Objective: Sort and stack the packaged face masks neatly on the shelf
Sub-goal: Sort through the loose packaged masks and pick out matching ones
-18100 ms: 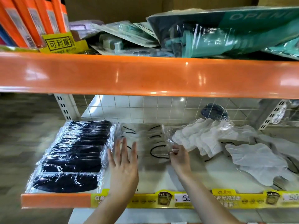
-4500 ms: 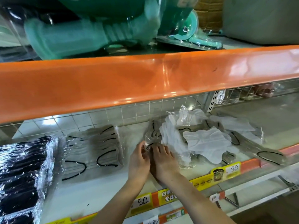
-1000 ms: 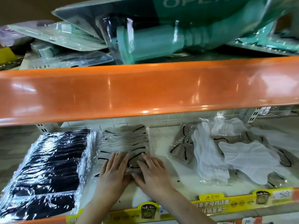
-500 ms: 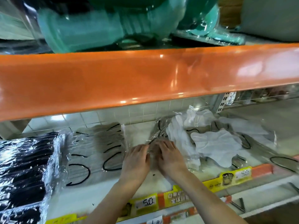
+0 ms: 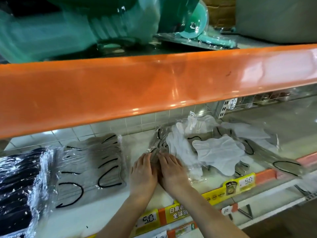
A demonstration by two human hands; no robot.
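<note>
Retail shop: orange shelf edge (image 5: pixel 154 86), price tags (image 5: pixel 148 220) w/ "5.0" below it, packaged goods (image 5: pixel 89 162) stocked underneath.

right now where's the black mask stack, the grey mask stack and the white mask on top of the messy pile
black mask stack (image 5: pixel 18 182), head view, middle of its top pack
grey mask stack (image 5: pixel 91 165), head view, centre of the wrap
white mask (image 5: pixel 221 152), head view, middle of the fabric
</note>
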